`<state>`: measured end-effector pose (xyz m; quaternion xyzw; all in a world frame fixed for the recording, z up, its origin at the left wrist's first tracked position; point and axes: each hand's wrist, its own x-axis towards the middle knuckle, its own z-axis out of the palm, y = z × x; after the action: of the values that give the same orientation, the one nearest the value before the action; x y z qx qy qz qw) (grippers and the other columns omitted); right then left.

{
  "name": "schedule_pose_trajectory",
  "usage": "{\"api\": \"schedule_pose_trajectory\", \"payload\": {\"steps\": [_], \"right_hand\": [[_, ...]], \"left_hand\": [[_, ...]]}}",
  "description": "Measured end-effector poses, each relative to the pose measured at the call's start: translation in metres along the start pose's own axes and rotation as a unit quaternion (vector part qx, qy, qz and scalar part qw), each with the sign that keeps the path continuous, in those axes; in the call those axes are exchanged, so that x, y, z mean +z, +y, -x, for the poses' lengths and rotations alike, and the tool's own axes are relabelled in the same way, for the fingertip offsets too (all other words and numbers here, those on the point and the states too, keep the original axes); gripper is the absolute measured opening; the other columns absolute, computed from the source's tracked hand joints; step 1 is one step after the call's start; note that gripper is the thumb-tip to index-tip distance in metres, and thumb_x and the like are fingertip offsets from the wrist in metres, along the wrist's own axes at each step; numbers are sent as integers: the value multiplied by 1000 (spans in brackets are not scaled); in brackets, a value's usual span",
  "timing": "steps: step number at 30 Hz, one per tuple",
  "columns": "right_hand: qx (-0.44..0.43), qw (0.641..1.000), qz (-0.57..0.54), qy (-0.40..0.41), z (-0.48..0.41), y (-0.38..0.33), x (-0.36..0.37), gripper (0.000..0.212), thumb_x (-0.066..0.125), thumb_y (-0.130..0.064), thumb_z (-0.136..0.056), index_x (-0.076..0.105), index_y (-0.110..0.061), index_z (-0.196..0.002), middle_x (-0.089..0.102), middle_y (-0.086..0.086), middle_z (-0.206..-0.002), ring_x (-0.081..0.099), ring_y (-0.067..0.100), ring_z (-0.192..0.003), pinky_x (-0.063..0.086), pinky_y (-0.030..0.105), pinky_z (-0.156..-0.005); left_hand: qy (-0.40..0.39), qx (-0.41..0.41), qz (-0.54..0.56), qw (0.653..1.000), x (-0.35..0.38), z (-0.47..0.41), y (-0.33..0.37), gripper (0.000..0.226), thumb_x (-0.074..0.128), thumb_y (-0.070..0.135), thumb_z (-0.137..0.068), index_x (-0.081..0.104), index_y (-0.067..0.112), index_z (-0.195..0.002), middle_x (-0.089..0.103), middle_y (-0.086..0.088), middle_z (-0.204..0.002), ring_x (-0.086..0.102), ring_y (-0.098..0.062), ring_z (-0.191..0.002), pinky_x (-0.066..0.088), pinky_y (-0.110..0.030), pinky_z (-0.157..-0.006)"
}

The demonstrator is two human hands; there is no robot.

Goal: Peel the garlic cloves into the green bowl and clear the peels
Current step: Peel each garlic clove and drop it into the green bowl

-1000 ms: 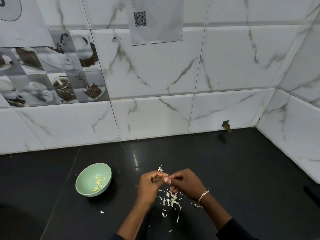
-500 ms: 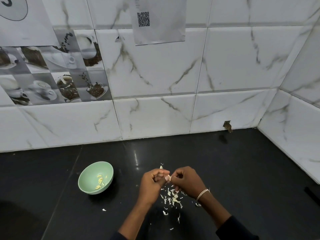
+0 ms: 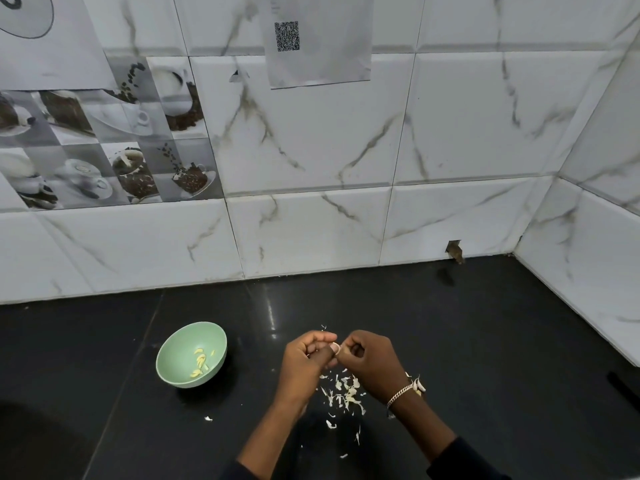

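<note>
Head view: a white paper sheet point(image 3: 318, 46) is showing a QR code; the left hand point(image 3: 304, 362) and right hand point(image 3: 370, 362) are pinching a pale garlic clove point(image 3: 335, 347).

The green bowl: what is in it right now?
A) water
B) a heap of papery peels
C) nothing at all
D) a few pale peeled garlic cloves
D: a few pale yellowish cloves lie inside the green bowl, while the papery peels are scattered on the black counter, outside it.

Bowl point(image 3: 191, 355) left of hands point(image 3: 337, 353) – peels point(image 3: 343, 394) under them, on counter point(image 3: 485, 341).
</note>
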<state>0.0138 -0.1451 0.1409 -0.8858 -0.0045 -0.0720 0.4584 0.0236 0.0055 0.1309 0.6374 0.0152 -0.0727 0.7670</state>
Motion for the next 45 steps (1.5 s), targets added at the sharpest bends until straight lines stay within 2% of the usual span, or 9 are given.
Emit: {"api": "schedule_pose_trajectory", "payload": {"steps": [5, 10, 18, 23, 25, 28, 31, 36, 45], "right_hand": [[1, 1000, -21, 4, 0, -3, -6, 13, 73, -15, -80, 68, -12, -67, 61, -6, -58, 52, 1, -54, 40, 14, -53], [9, 999, -13, 32, -2, 2, -10, 20, 71, -14, -82, 67, -19, -63, 61, -10, -55, 53, 1, -53, 41, 14, -53], [45, 998, 43, -13, -9, 25, -11, 10, 77, -22, -80, 76, -18, -71, 72, -7, -67, 66, 3, -66, 47, 12, -61], [52, 992, 86, -76, -8, 29, -5, 17, 65, -27, -93, 76, -16, -85, 72, 2, -87, 66, 12, -80, 54, 32, -79], [41, 995, 75, -59, -6, 25, -6, 27, 65, -33, -94, 72, -15, -75, 68, 4, -85, 63, 14, -76, 53, 35, -77], [25, 1000, -11, -8, -1, 17, -10, 15, 78, -36, -84, 72, -26, -75, 65, -4, -83, 62, 9, -69, 54, 25, -65], [42, 993, -100, -47, 0, 8, -11, 15, 83, -32, -81, 76, -20, -88, 73, 0, -83, 70, 13, -66, 56, 22, -58], [38, 989, -121, -73, -5, 5, -10, 12, 77, -22, -87, 76, -10, -86, 76, 5, -75, 70, 11, -62, 55, 22, -57], [9, 997, -78, -11, -4, 12, 4, 15, 68, -12, -92, 64, -14, -78, 69, 6, -66, 66, 12, -58, 57, 35, -59]], "left_hand": [[-10, -33, 90, 995, 0, 1, 0, 14, 63, -10, -90, 71, -6, -100, 74, -18, -87, 71, -15, -78, 57, -20, -69], [-23, -69, 175, 982, -4, 2, -1, 19, 57, -13, -91, 67, -13, -107, 72, -25, -100, 72, -29, -91, 60, -24, -77], [-32, -79, 168, 982, -9, 4, -3, 27, 64, -12, -86, 67, -8, -112, 71, -28, -106, 73, -32, -95, 60, -25, -82], [-27, -74, 149, 986, -12, 3, -3, 24, 65, -12, -86, 70, -7, -109, 72, -27, -107, 72, -32, -96, 60, -23, -77], [-19, -71, 130, 989, -12, 4, -4, 24, 64, -12, -87, 71, -6, -109, 73, -25, -106, 72, -32, -97, 60, -23, -78], [-15, -56, 88, 994, -10, 6, -5, 24, 67, -9, -87, 70, -5, -110, 75, -23, -102, 73, -31, -95, 58, -30, -85], [-14, -26, 36, 999, -6, 6, -5, 21, 73, 0, -85, 74, 0, -106, 76, -21, -96, 71, -29, -90, 54, -39, -88], [-15, 1, -23, 1000, -2, 7, -3, 15, 75, 3, -86, 77, 5, -101, 78, -13, -92, 74, -19, -85, 56, -30, -80], [-21, -58, 115, 991, -1, 6, -5, 28, 74, 3, -81, 70, -9, -105, 73, -27, -103, 72, -30, -94, 59, -25, -79]]}}
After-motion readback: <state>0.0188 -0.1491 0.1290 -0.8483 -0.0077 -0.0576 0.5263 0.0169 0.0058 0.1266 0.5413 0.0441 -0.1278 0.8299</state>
